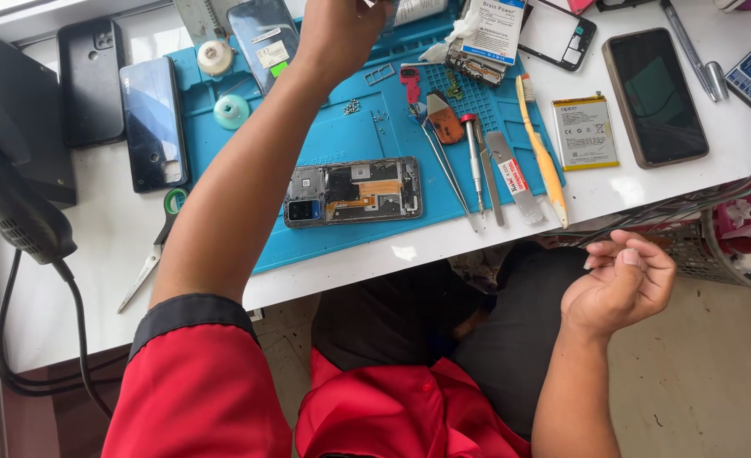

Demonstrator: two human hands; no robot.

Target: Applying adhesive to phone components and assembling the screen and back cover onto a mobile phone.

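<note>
My left hand (339, 34) reaches out over the far part of a blue work mat (325, 144). I see its back; the fingertips run off the top edge, so its grip is hidden. Beside the forearm an opened phone (353, 191) lies on the mat with its inner boards bare. A small heap of screws (352, 106) sits just under the hand. My right hand (622, 284) hangs below the table's front edge over my lap, fingers curled inward, with nothing visible in them.
Tweezers (448, 170), a screwdriver (473, 157), a metal pry tool (511, 178) and a yellow brush (541, 153) lie on the mat's right. A battery (585, 131) and dark-screened phone (655, 97) lie further right. At left: two phones (152, 123), scissors (159, 246), a black cabled device (11, 187).
</note>
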